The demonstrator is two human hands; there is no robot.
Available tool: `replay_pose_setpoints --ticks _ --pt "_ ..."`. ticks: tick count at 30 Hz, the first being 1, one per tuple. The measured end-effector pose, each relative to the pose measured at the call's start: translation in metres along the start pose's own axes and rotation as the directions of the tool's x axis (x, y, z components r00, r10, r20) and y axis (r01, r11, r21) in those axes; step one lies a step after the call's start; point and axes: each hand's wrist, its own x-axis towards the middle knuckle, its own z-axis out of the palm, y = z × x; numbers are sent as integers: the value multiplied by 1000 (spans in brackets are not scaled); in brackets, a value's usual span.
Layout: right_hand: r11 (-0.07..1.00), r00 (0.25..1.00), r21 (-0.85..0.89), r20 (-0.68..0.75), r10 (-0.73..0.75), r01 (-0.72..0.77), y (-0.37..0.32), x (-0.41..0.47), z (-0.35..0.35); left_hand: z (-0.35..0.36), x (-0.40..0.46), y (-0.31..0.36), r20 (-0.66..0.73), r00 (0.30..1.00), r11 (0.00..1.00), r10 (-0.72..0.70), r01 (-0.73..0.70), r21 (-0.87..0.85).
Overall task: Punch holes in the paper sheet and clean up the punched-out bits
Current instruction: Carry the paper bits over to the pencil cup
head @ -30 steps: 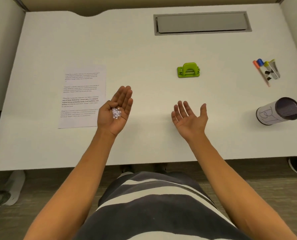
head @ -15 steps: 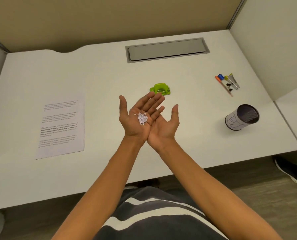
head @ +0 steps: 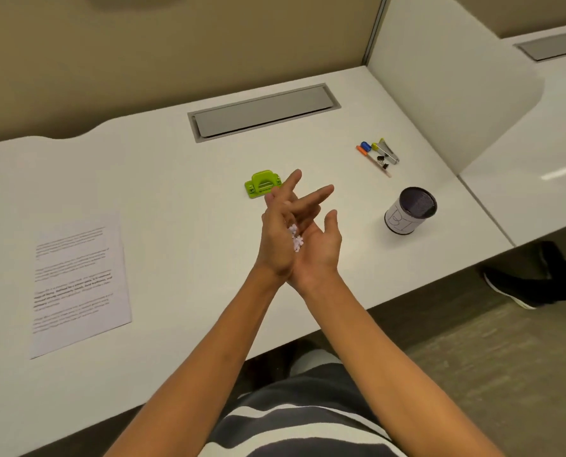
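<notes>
My left hand point(head: 275, 239) stands tilted on its edge over the desk, fingers stretched out. A small heap of white punched-out bits point(head: 295, 238) lies against its palm, right where it meets my right hand point(head: 319, 247). The right hand is cupped palm-up beside and slightly under the left, fingers apart. The green hole punch point(head: 262, 184) sits on the desk just beyond my fingertips. The printed paper sheet point(head: 77, 282) lies flat at the left of the desk.
A mesh pen cup with a paper label point(head: 411, 211) stands to the right of my hands. Several pens and binder clips point(head: 379, 155) lie behind it. A grey cable hatch point(head: 263, 111) is set in the desk's back. A white divider point(head: 446, 94) bounds the right side.
My left hand has tipped from palm-up onto its edge against the right palm, and the bits have slid toward the right hand. The view has swung toward the right.
</notes>
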Motion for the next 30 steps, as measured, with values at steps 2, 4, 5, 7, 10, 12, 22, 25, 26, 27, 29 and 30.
replay_pose_setpoints --ticks 2,4,5,7,10,12,22,25,26,27,29,30 --pt "990 993 -138 -112 -47 31 -14 -1 1 10 4 -7 1 1000 991 29 -29 130" --pt "965 980 -257 -173 -98 52 -29 -2 3 21 12 -13 16 999 973 42 -45 225" --pt "952 975 -301 -188 -117 56 -37 -1 4 24 17 -15 31 998 968 58 -63 244" --pt "928 967 -371 -217 -133 44 -53 0 9 34 28 -19 68 994 964 84 -99 247" --pt "913 957 -405 -239 -166 57 -83 5 20 63 43 -24 127 990 970 69 -96 222" --pt "929 954 -361 -238 -179 84 -105 9 30 90 56 -25 68 997 996 28 -33 81" --pt "829 976 -548 -94 -196 114 -227 28 69 204 124 -31 23 996 955 -82 86 -283" --pt "721 965 -681 -82 -250 129 -253 32 69 225 130 -46 8 998 951 -68 68 -300" --pt "686 955 -712 -75 -288 151 -260 32 67 231 132 -49 -7 997 956 -74 69 -285" --pt "688 948 -706 -78 -310 167 -266 32 65 237 135 -51 -35 995 960 -90 77 -269" --pt "777 951 -603 -94 -294 180 -278 30 63 243 146 -59 -68 992 966 -109 90 -241" --pt "836 958 -521 -109 -266 173 -283 31 61 245 149 -62 -41 995 967 -93 80 -243"
